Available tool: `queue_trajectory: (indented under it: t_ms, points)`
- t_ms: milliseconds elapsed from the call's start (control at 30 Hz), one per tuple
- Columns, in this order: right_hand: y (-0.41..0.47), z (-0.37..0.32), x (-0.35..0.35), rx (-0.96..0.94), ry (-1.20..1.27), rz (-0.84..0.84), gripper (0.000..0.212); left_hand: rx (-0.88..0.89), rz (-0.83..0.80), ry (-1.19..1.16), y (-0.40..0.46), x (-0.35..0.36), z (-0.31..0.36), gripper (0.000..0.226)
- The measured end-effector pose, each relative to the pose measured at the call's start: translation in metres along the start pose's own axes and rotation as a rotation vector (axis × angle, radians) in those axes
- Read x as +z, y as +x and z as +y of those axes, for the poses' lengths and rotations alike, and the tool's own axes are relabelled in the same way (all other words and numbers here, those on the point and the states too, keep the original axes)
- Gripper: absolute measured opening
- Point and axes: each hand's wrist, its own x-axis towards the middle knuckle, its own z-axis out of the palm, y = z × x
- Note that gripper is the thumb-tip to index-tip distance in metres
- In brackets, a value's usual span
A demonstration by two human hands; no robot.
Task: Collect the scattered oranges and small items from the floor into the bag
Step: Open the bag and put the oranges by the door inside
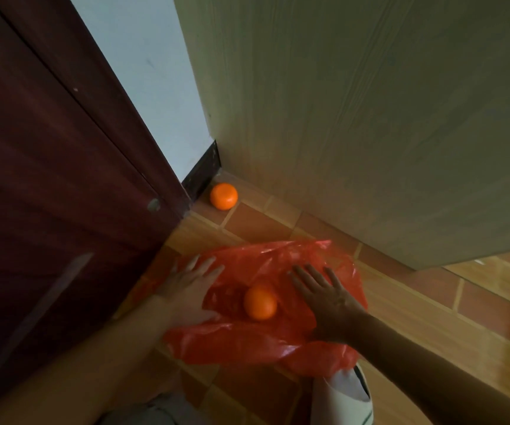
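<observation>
A red plastic bag [247, 342] lies spread on the tiled floor in front of me. One orange [260, 302] sits in the middle of the bag. My left hand [189, 289] lies with straight fingers on the bag's left side, its thumb along the plastic. My right hand [327, 299] presses flat on the bag's right side, fingers spread, just right of that orange. A second orange [223, 196] rests on the floor in the corner, farther away, against the dark skirting.
A dark red wooden door [48, 179] stands at the left and a pale wood-grain panel [370, 118] at the right, meeting a white wall strip. A white shoe [344, 397] shows below the bag. Orange floor tiles [431, 317] extend to the right.
</observation>
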Motion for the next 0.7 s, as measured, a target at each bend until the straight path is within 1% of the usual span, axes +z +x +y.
queue_trajectory:
  t_ms: [100, 167, 200, 300, 333, 400, 467, 500, 567, 633, 700]
  points:
    - [-0.005, 0.005, 0.008, 0.054, 0.015, -0.037, 0.137, -0.014, -0.035, -0.004, -0.001, 0.0, -0.001, 0.109]
    - [-0.005, 0.0, -0.003, 0.058, 0.037, -0.051, 0.124, -0.007, -0.018, -0.007, 0.0, -0.001, 0.0, 0.108]
    - [-0.004, -0.005, -0.011, 0.038, 0.059, -0.013, 0.115, 0.002, -0.006, -0.013, 0.0, -0.001, 0.001, 0.108]
    - [0.002, -0.025, -0.029, -0.123, 0.118, 0.19, 0.088, 0.03, 0.011, -0.04, 0.002, -0.003, 0.005, 0.107]
    - [0.006, -0.033, -0.031, -0.191, 0.125, 0.207, 0.082, 0.031, 0.01, -0.039, 0.002, -0.003, 0.006, 0.107]
    - [0.013, -0.049, -0.029, -0.3, 0.114, 0.16, 0.077, 0.031, 0.001, -0.026, 0.002, -0.003, 0.008, 0.108]
    - [0.019, -0.061, -0.022, -0.349, 0.083, 0.078, 0.074, 0.03, -0.002, -0.03, 0.002, -0.001, 0.012, 0.112]
    - [0.022, -0.061, -0.015, -0.343, 0.067, 0.051, 0.073, 0.031, -0.005, -0.04, 0.001, 0.0, 0.013, 0.115]
    - [0.028, -0.054, -0.008, -0.268, 0.082, 0.027, 0.077, 0.047, -0.03, -0.022, 0.0, 0.002, 0.014, 0.123]
    - [0.032, -0.041, -0.008, -0.161, 0.147, 0.042, 0.089, 0.065, -0.072, 0.04, -0.004, 0.008, 0.014, 0.13]
    - [0.035, -0.026, -0.009, -0.082, 0.177, 0.05, 0.107, 0.056, -0.107, 0.087, -0.006, 0.014, 0.011, 0.132]
